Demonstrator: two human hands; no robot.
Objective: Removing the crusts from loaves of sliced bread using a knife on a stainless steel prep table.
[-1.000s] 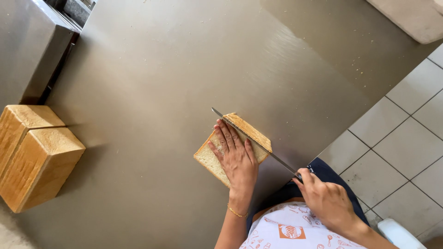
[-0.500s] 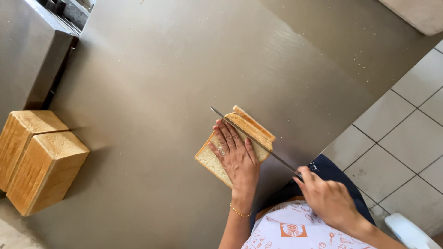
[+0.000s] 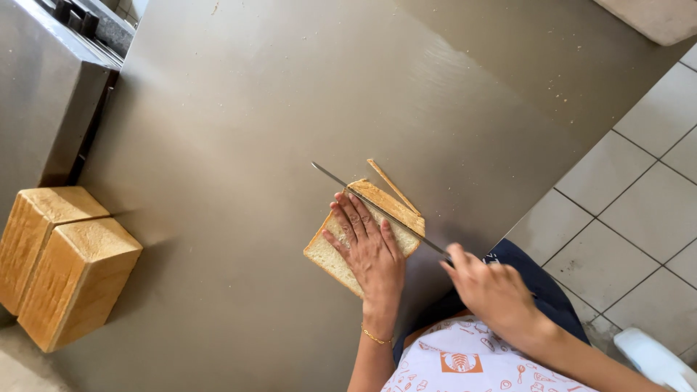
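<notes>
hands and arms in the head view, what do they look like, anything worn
Both forearms are bare, with no sleeves in sight. The left hand has a thin gold bracelet at the wrist and wears no glove. The right hand is also ungloved, and no ring or watch can be made out on it.

This looks like a bakery or commercial kitchen — a wide steel worktable (image 3: 239,131), a steel machine (image 3: 43,94), whole bread loaves (image 3: 62,261) and a tiled floor (image 3: 632,196).
</notes>
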